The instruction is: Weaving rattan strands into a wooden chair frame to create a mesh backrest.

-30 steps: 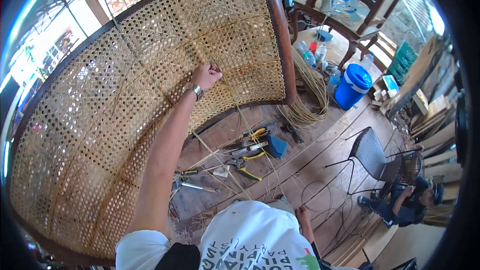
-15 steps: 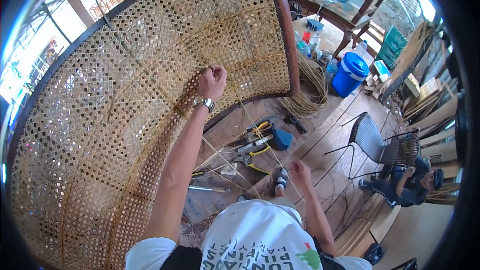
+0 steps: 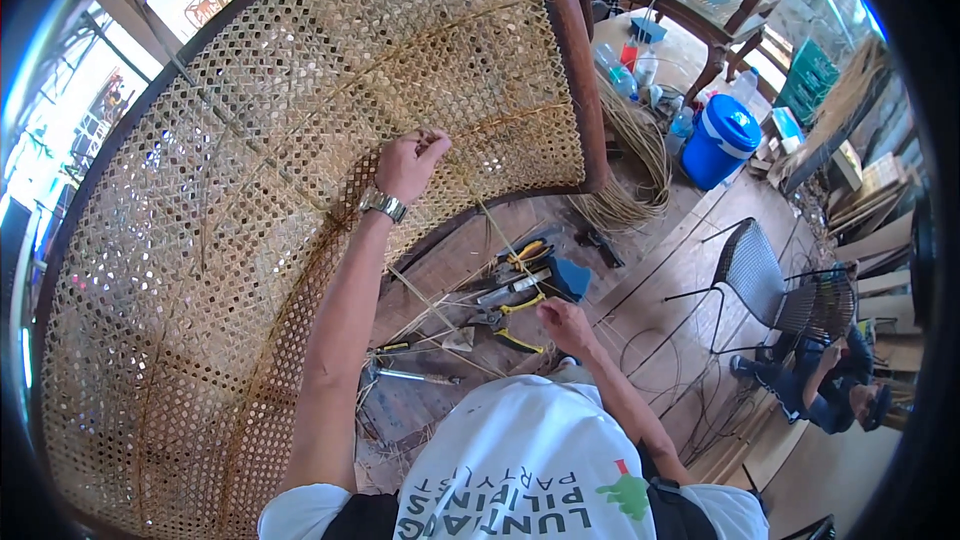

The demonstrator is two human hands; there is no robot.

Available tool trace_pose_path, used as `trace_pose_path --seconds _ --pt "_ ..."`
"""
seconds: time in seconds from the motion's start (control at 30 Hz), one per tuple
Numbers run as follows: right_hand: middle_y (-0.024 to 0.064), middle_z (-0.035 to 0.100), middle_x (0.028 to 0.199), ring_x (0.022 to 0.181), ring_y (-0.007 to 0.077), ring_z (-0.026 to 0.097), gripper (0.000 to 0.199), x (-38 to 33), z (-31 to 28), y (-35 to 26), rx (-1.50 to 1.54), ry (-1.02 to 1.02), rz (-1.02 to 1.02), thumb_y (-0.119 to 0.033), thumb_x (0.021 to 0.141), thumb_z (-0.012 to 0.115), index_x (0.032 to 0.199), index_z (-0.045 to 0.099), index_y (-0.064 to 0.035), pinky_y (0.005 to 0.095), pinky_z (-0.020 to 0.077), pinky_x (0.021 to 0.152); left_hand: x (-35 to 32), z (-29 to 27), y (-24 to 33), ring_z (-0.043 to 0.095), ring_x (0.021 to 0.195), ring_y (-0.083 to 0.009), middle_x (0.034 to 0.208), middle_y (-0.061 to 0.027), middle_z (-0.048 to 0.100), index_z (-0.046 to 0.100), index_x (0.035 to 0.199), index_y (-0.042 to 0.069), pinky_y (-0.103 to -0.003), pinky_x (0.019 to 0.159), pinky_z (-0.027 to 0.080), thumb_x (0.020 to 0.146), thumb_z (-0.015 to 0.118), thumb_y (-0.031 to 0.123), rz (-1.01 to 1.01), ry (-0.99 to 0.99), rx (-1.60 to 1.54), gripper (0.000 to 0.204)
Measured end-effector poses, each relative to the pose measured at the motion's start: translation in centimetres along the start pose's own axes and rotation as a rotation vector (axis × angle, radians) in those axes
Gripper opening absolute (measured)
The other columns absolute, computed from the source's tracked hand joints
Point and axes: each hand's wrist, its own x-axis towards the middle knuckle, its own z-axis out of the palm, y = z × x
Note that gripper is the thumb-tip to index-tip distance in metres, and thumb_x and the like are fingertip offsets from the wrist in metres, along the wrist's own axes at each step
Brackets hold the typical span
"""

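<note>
A large woven cane panel (image 3: 300,90), set in a curved dark wooden frame (image 3: 578,70), fills the left and upper middle. Over the cane, near the frame's inner curve, my left hand (image 3: 408,166) is closed in a pinch; what sits between its fingertips is too fine to make out. My right hand (image 3: 566,328) is raised in front of my shirt with its fingers curled, and any strand in it cannot be made out. A pale loose cane strand (image 3: 497,225) runs down from the panel's lower edge. Below lie yellow-handled pliers (image 3: 518,342) and a blue block (image 3: 569,279).
A coil of cane strands (image 3: 648,155) lies by the frame's corner, beside a blue jug cooler (image 3: 716,148). A carved wooden chair (image 3: 715,35) stands at the far right. Farther right, a person (image 3: 830,385) sits behind a dark woven chair (image 3: 750,265).
My right hand has come up and to the left, toward the tools. My left hand has shifted slightly left over the cane, still pinched. The whole view has shifted a little.
</note>
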Motion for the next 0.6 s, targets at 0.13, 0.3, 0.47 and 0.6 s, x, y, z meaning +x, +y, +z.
trace_pose_path --seconds 0.13,0.3,0.47,0.6 --pt "0.0142 0.081 0.098 0.084 0.0226 0.075 0.019 3.5 -3.7 1.9 0.017 0.075 -0.093 -0.019 0.119 0.082 0.126 0.086 -0.0017 0.0407 0.0614 0.079 0.8 0.1 2.9 0.06 0.062 0.0007 0.1 0.0096 0.094 0.095 0.138 0.03 -0.022 0.054 0.041 0.124 0.081 0.04 0.061 0.098 -0.182 0.022" --pt "0.024 0.082 0.1 0.087 0.0389 0.083 0.02 13.9 -7.1 -12.2 0.002 0.135 -0.335 -0.017 0.117 0.082 0.128 0.083 0.0002 0.0483 0.0648 0.081 0.3 -9.3 6.3 0.057 0.063 0.0005 0.099 0.0088 0.091 0.092 0.137 0.016 -0.022 0.056 0.039 0.128 0.077 0.039 0.145 0.298 -0.343 0.029" --pt "0.0165 0.09 0.112 0.092 0.0258 0.085 0.031 22.6 -8.4 -26.4 -0.003 0.21 -0.587 -0.025 0.124 0.08 0.147 0.085 -0.0044 0.0431 0.0662 0.084 -0.8 -19.7 15.7 0.055 0.068 0.0 0.111 0.0026 0.092 0.087 0.135 0.009 -0.026 0.061 0.046 0.132 0.069 0.032 0.251 0.373 -0.343 0.029" --pt "0.0247 0.09 0.125 0.108 0.04 0.089 0.03 24.7 -6.4 -31.4 0.086 0.173 -0.702 -0.023 0.118 0.085 0.142 0.088 -0.0053 0.0481 0.0677 0.096 -2.2 -27.0 20.1 0.056 0.069 -0.0002 0.12 -0.0016 0.095 0.083 0.134 0.007 -0.025 0.062 0.048 0.132 0.068 0.027 0.269 0.345 -0.329 0.025"
